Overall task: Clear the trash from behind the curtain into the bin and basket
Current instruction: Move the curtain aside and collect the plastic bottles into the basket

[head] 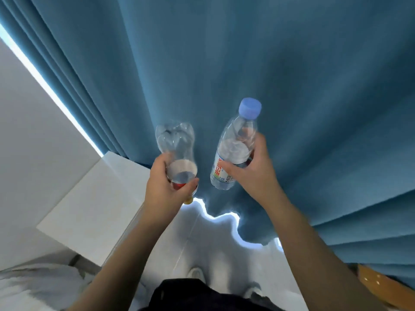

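Left hand [166, 182], fingers and thumb curled round the lower end of a clear bottle [176, 144]; its long axis is near upright, base up, yellowish cap end down. Right hand [251, 169] grips the labelled middle of a water bottle [235, 149], tilted slightly, blue cap up. Two bottles, one per hand, apart, before the blue curtain [247, 63], above the pale floor [202, 243].

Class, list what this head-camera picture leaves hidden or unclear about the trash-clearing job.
1. Head view: whatever lies behind the curtain; its cloth hides it.
2. Head view: bin and basket; outside the frame.
3. Head view: clear bottle, label and cap; the left hand covers most.
4. Head view: water bottle, label text; too small, partly under the right hand.
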